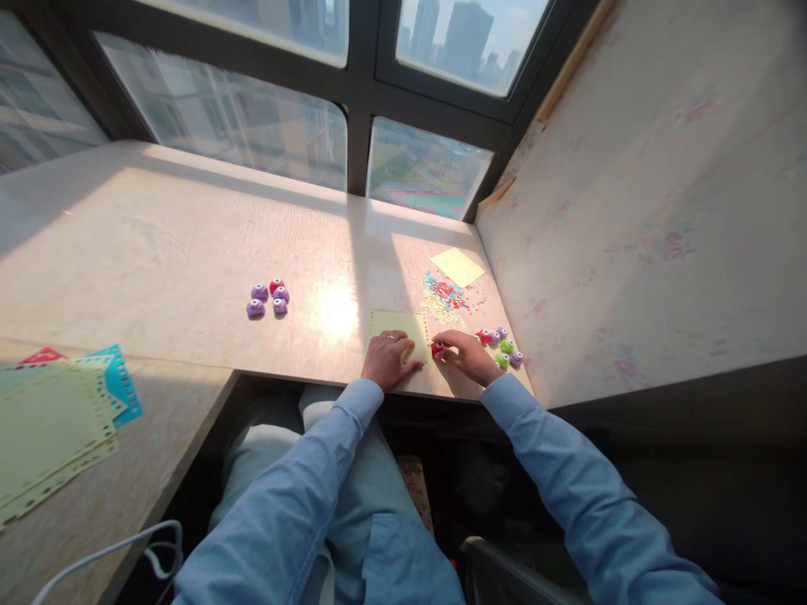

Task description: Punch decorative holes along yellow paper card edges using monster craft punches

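A pale yellow sheet (398,320) with small holes along its edges lies on the sill near its front edge. My left hand (389,360) rests on this sheet with its fingers apart and nothing in them; a ring shows on one finger. At the sheet's right edge, my right hand (463,355) has its fingers closed round a small red punch (437,347). Just right of that hand sit several more punches, red, purple and green (506,345). Tiny red, blue and yellow paper bits (447,296) are scattered behind the hands.
A yellow paper piece (458,266) lies behind the bits. Several purple and red punches (280,305) stand to the left. Punched yellow sheets (50,420), with blue and red ones, lie far left, near a white cable (107,550). A wall (630,252) bounds the right.
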A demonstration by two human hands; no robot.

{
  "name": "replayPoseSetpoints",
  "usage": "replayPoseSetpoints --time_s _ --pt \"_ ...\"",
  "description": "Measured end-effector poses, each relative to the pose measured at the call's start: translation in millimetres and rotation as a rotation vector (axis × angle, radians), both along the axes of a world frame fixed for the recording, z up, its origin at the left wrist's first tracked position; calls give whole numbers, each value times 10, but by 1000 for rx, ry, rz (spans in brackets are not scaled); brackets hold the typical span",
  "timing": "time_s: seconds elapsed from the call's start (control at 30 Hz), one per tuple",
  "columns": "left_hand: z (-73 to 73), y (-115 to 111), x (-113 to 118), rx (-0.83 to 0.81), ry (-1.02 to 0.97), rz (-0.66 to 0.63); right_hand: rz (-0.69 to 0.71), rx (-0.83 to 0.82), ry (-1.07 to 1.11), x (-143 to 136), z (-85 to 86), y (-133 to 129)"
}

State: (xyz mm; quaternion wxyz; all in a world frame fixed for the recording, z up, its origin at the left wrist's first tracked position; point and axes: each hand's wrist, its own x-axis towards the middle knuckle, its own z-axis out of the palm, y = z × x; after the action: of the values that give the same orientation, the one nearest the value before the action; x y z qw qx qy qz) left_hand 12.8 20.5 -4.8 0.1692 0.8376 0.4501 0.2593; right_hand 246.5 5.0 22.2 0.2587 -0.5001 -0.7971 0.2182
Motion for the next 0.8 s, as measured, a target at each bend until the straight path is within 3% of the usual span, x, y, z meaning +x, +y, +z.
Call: replayPoseSetpoints --time_s 0.8 --pt "25 -13 -9 -32 -3 -5 -46 -27 34 36 2 19"
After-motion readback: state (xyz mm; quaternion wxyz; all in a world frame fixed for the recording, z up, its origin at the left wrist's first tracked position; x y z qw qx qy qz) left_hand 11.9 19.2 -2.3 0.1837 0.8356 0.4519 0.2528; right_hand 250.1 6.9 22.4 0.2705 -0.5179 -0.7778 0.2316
